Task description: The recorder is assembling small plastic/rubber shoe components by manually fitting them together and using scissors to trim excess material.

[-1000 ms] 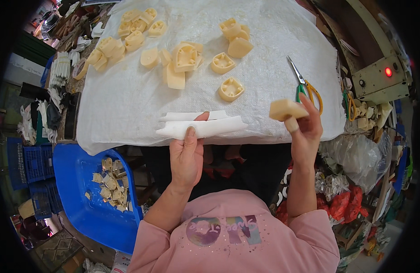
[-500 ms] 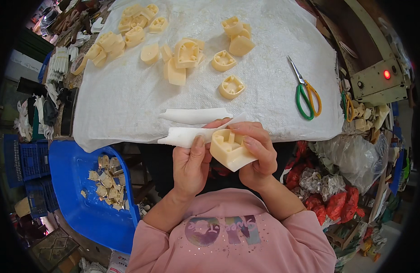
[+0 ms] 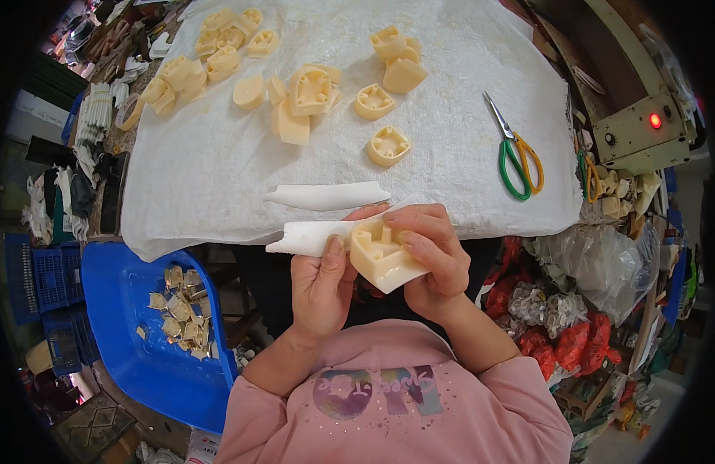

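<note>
Cream hollow block [image 3: 374,261], clamped in the right hand [image 3: 438,264] at the near edge of the bench [image 3: 497,213], could skew against the white strip [image 3: 302,237] if the left hand [image 3: 322,290], pinching that strip, slackens.

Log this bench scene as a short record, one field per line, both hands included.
Left hand: this hand grips a white strip
Right hand: this hand holds a hollow cream block against that strip
Beyond the hands: a second strip, lying on the white sheet
Loose blocks: many cream pieces, some piled, some single
Scissors: green-and-yellow pair, right side of the sheet, tips pointing away
Left, beside the table: blue tub containing small pale pieces
</note>
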{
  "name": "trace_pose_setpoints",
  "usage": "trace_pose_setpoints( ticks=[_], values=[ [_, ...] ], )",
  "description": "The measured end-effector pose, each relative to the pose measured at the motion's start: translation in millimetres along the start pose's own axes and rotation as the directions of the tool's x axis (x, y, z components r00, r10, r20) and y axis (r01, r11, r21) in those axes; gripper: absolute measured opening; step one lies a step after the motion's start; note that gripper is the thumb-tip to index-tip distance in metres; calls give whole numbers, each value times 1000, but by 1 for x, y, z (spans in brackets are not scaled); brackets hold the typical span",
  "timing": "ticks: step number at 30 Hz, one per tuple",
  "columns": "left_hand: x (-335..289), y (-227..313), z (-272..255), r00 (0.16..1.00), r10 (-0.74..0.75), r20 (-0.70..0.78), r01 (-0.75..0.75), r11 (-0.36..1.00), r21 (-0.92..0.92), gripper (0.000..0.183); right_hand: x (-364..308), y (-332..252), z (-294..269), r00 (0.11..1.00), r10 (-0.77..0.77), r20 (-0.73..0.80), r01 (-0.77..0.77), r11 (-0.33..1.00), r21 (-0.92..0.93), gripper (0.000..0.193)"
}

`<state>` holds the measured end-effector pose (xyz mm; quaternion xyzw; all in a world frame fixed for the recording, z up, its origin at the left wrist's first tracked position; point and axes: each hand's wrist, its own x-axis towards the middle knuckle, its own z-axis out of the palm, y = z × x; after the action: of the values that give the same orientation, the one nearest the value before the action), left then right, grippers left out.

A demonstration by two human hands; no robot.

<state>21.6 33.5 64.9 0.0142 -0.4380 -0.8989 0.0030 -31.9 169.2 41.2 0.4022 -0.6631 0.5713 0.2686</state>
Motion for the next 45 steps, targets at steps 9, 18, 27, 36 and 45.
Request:
trace_pose_setpoints(
  ticks=[9, 18, 27, 36, 45],
  values=[
    [-7, -14, -6, 999, 12, -50, -5, 991, 137, 47, -6, 3, -3, 989, -15, 146, 61, 947, -314, 41],
    [-4, -16, -26, 983, 117, -140, -63, 938, 340, 40, -11, 10, -7, 990, 46, 136, 17, 903, -428, 37],
    [-6, -10, -27, 960, 238, -150, -114, 816, 567, 27, 11, -12, -17, 893, 210, 398, 38, 846, -532, 37],
    [-11, -16, -22, 966, 251, -69, -126, 683, 719, 23, 10, -18, -24, 779, 356, 516, -12, 831, -556, 38],
    [-6, -18, -24, 906, 303, 295, -349, 140, 927, 23, -5, -8, -20, 821, 250, 513, 85, 835, -544, 32]
  ],
)
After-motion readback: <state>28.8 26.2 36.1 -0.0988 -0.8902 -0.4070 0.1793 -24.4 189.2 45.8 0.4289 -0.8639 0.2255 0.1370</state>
